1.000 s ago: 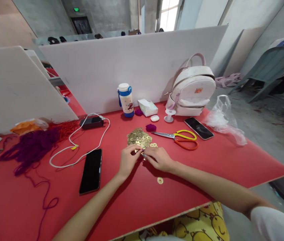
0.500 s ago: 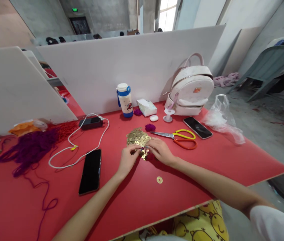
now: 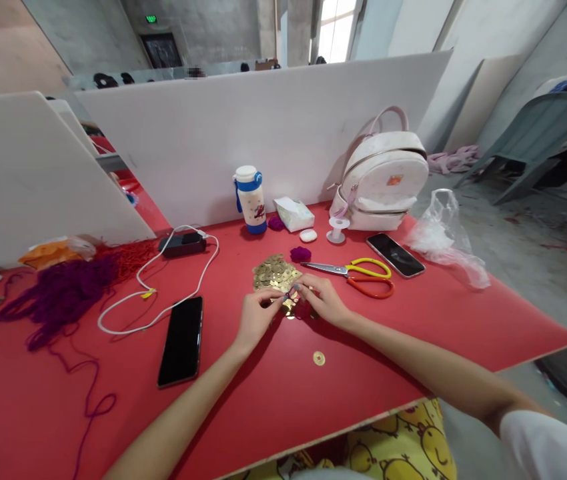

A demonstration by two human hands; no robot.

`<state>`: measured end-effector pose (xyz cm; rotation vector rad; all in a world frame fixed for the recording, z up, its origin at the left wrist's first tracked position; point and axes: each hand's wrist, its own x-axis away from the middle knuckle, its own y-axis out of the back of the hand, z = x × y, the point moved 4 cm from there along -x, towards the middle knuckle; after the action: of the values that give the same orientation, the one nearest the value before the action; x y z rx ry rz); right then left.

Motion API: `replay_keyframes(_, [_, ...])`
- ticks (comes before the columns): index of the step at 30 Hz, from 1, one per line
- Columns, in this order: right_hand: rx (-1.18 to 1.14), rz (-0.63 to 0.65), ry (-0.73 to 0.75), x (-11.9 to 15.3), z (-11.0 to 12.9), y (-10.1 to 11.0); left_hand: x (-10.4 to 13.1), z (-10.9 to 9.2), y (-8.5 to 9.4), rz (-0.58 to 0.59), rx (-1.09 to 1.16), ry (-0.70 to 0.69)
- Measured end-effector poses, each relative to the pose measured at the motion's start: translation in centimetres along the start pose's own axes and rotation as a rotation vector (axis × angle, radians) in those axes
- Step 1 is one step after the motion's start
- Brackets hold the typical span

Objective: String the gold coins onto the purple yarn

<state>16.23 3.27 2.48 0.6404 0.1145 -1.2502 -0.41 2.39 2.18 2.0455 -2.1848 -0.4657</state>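
Note:
My left hand point(image 3: 257, 316) and my right hand point(image 3: 324, 301) meet at the near edge of a heap of gold coins point(image 3: 272, 272). Thumb and forefinger are pinched on both sides, and a short, dark purplish cord point(image 3: 290, 291) runs between the fingertips. Its ends are hidden by the fingers. Beneath the hands lie more shiny coins. One coin with a square hole point(image 3: 318, 359) rests alone closer to the table's front edge. A purple yarn ball point(image 3: 300, 254) sits just behind the heap, beside scissors point(image 3: 348, 270) with a yellow and an orange handle.
On the red table point(image 3: 263, 413), a phone point(image 3: 180, 342), white cable point(image 3: 108, 331), power bank point(image 3: 182, 244) and purple yarn point(image 3: 71, 293) lie leftward. A bottle point(image 3: 251, 200), spool point(image 3: 337, 231), backpack point(image 3: 382, 180), second phone point(image 3: 396, 255) and plastic bag point(image 3: 443, 233) stand behind and right.
The fingertips of my right hand have lifted and shifted slightly, so a bit of cord shows between the two hands. The coins and other things stay put.

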Motion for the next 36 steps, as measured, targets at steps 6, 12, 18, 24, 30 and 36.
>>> replay_keyframes(6, [0.011,0.018,0.078,-0.1,0.4,0.5,0.1,-0.4,0.2,-0.018,-0.001,-0.02])
replay_keyframes(12, [-0.097,0.014,0.011,-0.6,-0.3,0.4,0.1,-0.8,0.4,-0.031,-0.007,-0.044])
replay_keyframes(18, [-0.186,-0.011,-0.048,-0.7,-0.5,0.4,0.2,-1.1,0.4,-0.031,0.01,-0.052])
replay_keyframes(24, [-0.169,-0.039,-0.062,-0.6,-0.6,0.4,0.4,-1.5,0.3,-0.035,-0.004,-0.096])
replay_keyframes(30, [-0.113,-0.066,-0.013,-0.4,-0.1,0.4,0.5,-1.5,0.5,-0.055,-0.04,-0.148])
replay_keyframes(36, [-0.031,-0.065,0.084,-0.2,0.4,0.2,0.5,-1.5,0.4,-0.068,-0.046,-0.139])
